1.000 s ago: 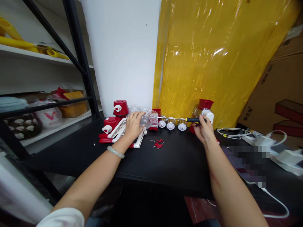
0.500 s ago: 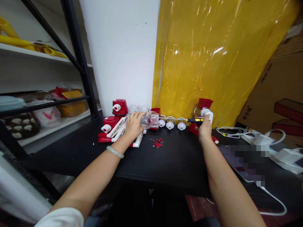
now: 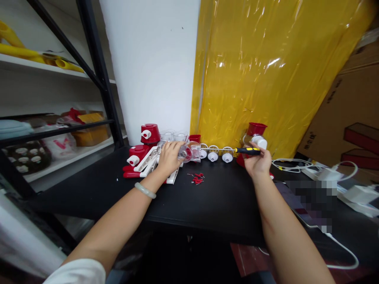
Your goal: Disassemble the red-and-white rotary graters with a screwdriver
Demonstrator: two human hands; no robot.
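My left hand [image 3: 169, 158] is closed around a clear plastic housing [image 3: 194, 152], holding it on its side above the table. In my right hand [image 3: 259, 165] is a screwdriver [image 3: 248, 151] with a black and yellow handle, pinched between thumb and fingers. Its long shaft points left, level, and its tip reaches the housing; the exact contact is too small to see. Below the housing lie several small red-handled pieces with metal ends [image 3: 197, 179]. White crank arms with red grips [image 3: 145, 167] are stacked beside my left hand.
Red and white grinder bodies [image 3: 149, 133] stand at the back left. Several clear drums with white caps [image 3: 212, 154] line the wall. Behind my right hand is a red-topped assembly [image 3: 257, 128]. Cables and a power strip [image 3: 355, 195] lie at the right, near a tablet [image 3: 291, 205].
The screwdriver has shifted slightly right. My right hand has rolled, its palm and fingers now showing more. The housing has moved slightly right and turned a little in my left hand.
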